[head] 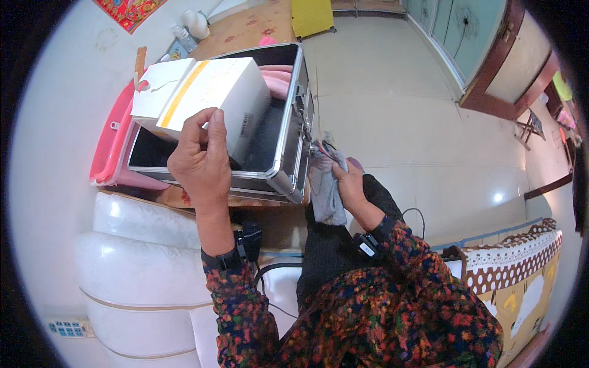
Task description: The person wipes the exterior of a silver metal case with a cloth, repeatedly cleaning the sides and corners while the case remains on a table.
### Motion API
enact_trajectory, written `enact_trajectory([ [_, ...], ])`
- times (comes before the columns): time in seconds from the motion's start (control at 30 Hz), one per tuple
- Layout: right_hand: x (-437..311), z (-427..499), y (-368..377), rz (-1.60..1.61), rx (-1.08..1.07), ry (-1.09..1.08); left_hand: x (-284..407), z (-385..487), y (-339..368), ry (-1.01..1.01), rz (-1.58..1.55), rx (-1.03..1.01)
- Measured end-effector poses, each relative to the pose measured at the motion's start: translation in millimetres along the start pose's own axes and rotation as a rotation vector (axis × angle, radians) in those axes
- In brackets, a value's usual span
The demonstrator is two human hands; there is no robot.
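Note:
My left hand (202, 158) is raised in front of a white cardboard box (207, 87) with a yellow stripe. Its thumb and forefinger tips meet, with nothing visible between them, and part of the box is hidden behind it. One flap of the box has a torn hole. Tilted, the box stands partly inside an open black hard case (276, 138) with aluminium edges. My right hand (352, 186) grips a bunched grey cloth (327, 188) beside the case's latched side. Folded pink cloth (278, 80) lies inside the case, behind the box.
A pink plastic bin (110, 142) stands left of the case on a flower-patterned table (248, 23). White padded upholstery (147, 267) lies before the table. At the back are a yellow suitcase (313, 18) and a tiled floor (391, 92). A power strip (69, 327) sits at lower left.

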State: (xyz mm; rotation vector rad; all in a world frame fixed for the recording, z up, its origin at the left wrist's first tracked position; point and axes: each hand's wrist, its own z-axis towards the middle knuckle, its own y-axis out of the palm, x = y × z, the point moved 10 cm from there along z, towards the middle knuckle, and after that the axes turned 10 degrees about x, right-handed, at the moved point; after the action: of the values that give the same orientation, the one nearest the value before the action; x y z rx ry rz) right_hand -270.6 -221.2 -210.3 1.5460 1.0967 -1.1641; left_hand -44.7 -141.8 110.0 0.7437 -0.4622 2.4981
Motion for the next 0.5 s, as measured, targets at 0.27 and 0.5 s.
enact_trajectory([
  [0.27, -72, 9, 24, 0.175, -0.117, -0.387, 3, -1, -1, 0.027, 0.035, 0.001],
  [0.5, -130, 68, 47, 0.011, 0.101, -0.514, 14, 1, -2, 0.098, 0.033, 0.007],
])
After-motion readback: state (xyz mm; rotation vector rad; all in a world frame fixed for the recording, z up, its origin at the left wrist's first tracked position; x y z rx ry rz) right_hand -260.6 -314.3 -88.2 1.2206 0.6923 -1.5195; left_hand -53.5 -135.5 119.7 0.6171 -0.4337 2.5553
